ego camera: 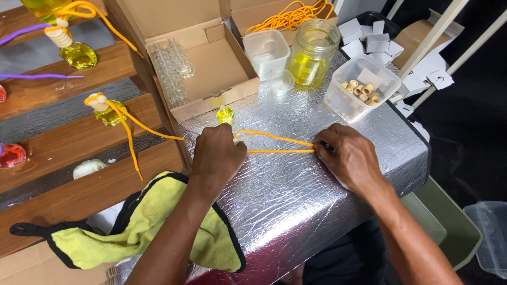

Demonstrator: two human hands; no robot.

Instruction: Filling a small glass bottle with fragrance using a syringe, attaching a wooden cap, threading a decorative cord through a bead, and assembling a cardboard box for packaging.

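Your left hand (217,153) lies knuckles up on the foil-covered bench (296,200), fingers curled down over the looped end of the orange cord (274,145); whatever small part sits under that palm is hidden. Your right hand (348,155) pinches the two strands of the same cord together at the fingertips, so the cord lies flat on the bench, stretched taut between both hands. Tension is the first risk: if either grip eases, the strands can spring apart and the loop can go slack. Just beyond your left knuckles stands a small yellow-filled bottle (225,114), uncorked as far as can be told; a forward shift of that hand could tip it and spill liquid across the foil. Further back, the open glass jar of yellow liquid (311,53) stands near the tub of wooden caps (362,87) and an empty plastic tub (265,51); a wide sweep of your right arm could knock any of them. The yellow cloth (142,227) lies under your left forearm at the bench edge and could be dragged off by a pull-back. On the wooden slats (79,174) to the left, a finished bottle (105,111) trails its own orange cord towards the open cardboard box (211,68); snagging that cord could topple the bottle.
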